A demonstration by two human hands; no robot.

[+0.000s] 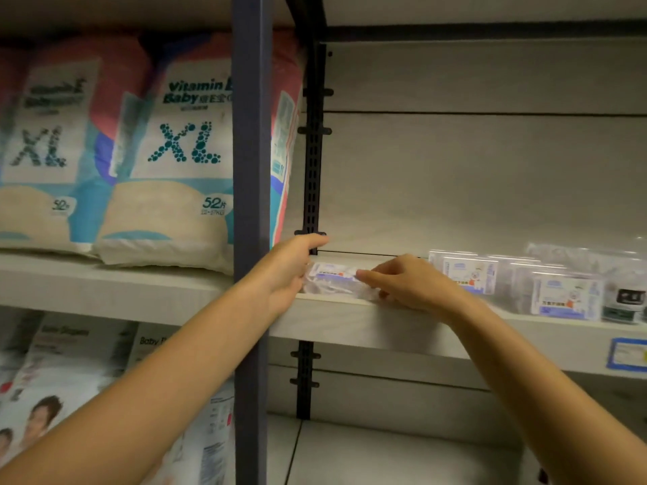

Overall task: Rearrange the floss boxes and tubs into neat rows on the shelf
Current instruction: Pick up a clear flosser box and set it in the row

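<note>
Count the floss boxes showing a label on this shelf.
3. The held box lies between left hand and right hand; the middle box stands just right of them; the right box farther along. Others behind may be hidden.

L hand [285, 271], R hand [409, 285] fwd (fingers [371, 276] curled)

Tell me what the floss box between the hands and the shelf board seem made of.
The floss box: clear, glossy plastic, likely; the label shows through and the edges glint. The shelf board: pale matte laminate, probably; faint wood-grain pattern, core unseen.
</note>
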